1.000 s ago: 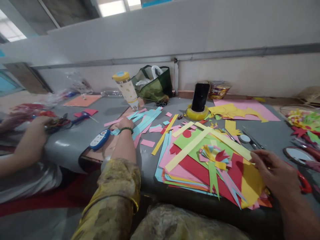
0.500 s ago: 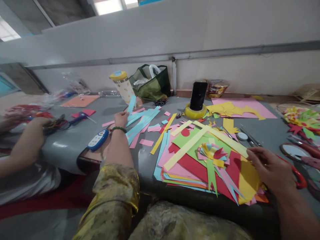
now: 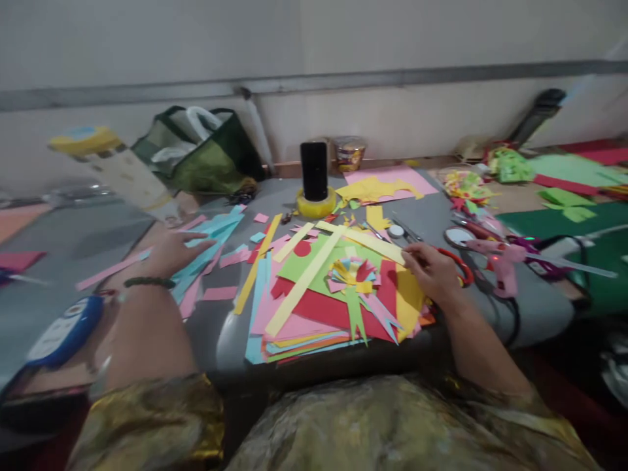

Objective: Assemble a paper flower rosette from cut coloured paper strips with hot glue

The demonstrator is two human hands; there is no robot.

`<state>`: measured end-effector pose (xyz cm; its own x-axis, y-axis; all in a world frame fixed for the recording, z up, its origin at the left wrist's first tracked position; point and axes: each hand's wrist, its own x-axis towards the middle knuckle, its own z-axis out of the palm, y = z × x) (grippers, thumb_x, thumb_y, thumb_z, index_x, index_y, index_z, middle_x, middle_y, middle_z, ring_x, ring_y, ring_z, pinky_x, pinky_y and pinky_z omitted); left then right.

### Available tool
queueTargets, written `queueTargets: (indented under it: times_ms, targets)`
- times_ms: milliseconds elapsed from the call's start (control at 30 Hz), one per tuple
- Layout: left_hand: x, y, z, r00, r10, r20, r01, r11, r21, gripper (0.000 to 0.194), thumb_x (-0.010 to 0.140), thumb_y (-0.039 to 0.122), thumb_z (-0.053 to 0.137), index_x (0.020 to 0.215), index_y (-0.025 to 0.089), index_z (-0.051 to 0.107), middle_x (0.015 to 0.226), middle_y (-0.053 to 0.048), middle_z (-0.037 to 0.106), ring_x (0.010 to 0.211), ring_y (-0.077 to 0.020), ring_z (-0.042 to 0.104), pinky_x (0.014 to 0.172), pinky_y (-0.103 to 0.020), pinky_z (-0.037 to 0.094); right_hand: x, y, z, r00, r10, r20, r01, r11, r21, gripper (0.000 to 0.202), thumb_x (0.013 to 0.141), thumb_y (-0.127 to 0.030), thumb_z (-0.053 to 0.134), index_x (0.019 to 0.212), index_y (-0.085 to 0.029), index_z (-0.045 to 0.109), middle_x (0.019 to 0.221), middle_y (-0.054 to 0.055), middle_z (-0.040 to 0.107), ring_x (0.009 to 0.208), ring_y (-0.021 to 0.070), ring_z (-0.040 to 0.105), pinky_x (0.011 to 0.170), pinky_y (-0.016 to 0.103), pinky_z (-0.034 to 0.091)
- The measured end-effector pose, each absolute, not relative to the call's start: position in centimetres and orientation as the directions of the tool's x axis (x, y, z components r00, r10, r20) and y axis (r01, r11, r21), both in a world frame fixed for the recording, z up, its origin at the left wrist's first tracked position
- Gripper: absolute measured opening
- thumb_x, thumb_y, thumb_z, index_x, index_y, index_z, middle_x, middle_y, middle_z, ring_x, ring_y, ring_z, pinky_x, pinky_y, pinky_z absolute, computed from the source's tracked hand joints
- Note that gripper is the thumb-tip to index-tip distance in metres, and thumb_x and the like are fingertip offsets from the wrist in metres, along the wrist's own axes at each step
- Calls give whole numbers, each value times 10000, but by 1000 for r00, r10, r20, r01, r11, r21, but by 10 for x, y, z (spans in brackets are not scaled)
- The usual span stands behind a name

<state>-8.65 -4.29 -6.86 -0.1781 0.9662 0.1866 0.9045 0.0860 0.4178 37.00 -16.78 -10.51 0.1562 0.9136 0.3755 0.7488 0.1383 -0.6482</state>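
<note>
My left hand (image 3: 173, 252) rests over the blue paper strips (image 3: 209, 247) left of the stack, its fingers spread and nothing held. At the stack's right side, my right hand (image 3: 428, 267) pinches the end of a long pale yellow strip (image 3: 366, 241). Another pale strip (image 3: 301, 288) crosses the stack diagonally. A paper rosette (image 3: 354, 273) with green and pink tails lies on red, green and yellow sheets. Pink paper pieces (image 3: 220, 293) are scattered between my left hand and the stack.
Behind the stack, a phone (image 3: 314, 171) stands in a yellow tape roll (image 3: 316, 206). A tumbler (image 3: 125, 173) and green bag (image 3: 210, 154) are at the back left. Red-handled scissors (image 3: 458, 265) and a pink glue gun (image 3: 504, 265) lie right. A blue-white device (image 3: 66, 332) is left.
The view has turned right. My left hand has let go of a blue strip and lowered onto the blue strips, fingers spread. My right hand still grips the pale yellow strip.
</note>
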Motion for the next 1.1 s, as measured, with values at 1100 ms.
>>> queueTargets:
  times_ms: [1100]
  targets:
    - [59,-97,-77,553,824,-122,811,-499,305,502,670,262,569,1165,195,615,1058,-99,692,942,-280,651,820,-357,523,379,-236,-116,-196,911,364,870,333,-364,173,951,-352,553,1011,-230,661,1055,114,719,984,271,679,834,444,577]
